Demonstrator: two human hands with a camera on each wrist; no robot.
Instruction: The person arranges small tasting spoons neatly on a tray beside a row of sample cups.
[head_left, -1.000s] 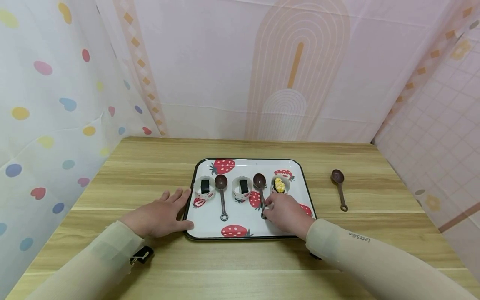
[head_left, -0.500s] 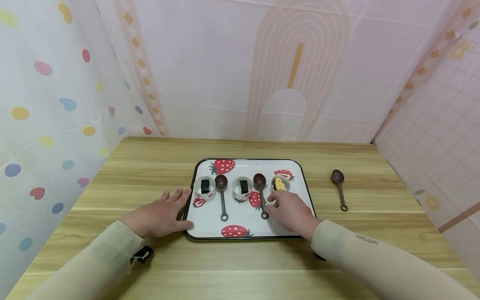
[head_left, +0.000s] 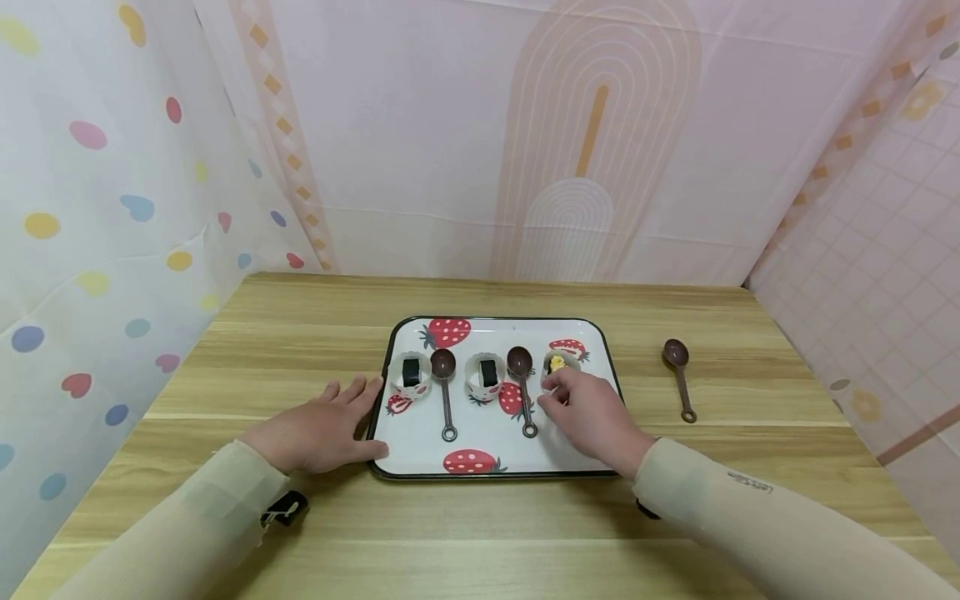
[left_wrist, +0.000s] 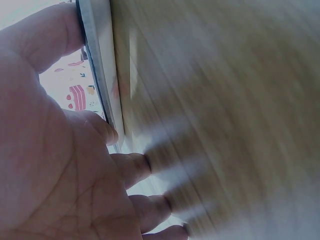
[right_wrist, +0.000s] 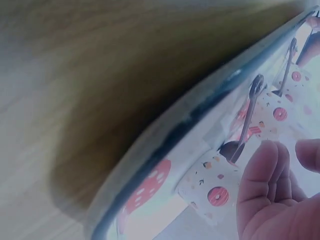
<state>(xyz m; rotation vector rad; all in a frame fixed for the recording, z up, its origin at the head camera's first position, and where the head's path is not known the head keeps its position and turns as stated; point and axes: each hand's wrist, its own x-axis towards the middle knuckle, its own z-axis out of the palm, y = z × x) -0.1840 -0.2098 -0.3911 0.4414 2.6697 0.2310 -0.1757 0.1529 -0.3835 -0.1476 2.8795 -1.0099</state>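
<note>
A white tray (head_left: pixel 487 437) printed with strawberries bears three patterned paper cups and two brown scoop spoons. Black-wrapped sushi pieces sit in the left cup (head_left: pixel 409 393) and the middle cup (head_left: pixel 483 395). A yellow-topped piece (head_left: pixel 557 363) shows in the right cup (head_left: pixel 574 364). One spoon (head_left: pixel 443 364) lies between the left and middle cups, the other spoon (head_left: pixel 520 362) between the middle and right ones. My right hand (head_left: pixel 588 417) is at the right cup's near side, fingers bent, gripping nothing visible. My left hand (head_left: pixel 318 429) rests against the tray's left edge, fingers spread.
Another brown scoop spoon (head_left: pixel 676 354) lies on the wooden table (head_left: pixel 480 533), right of the tray. Patterned curtains (head_left: pixel 420 150) hang behind the table and on both sides.
My right hand has come off the right-hand spoon's handle and shifted a little right and forward, now partly covering the right cup. The left hand stays where it was.
</note>
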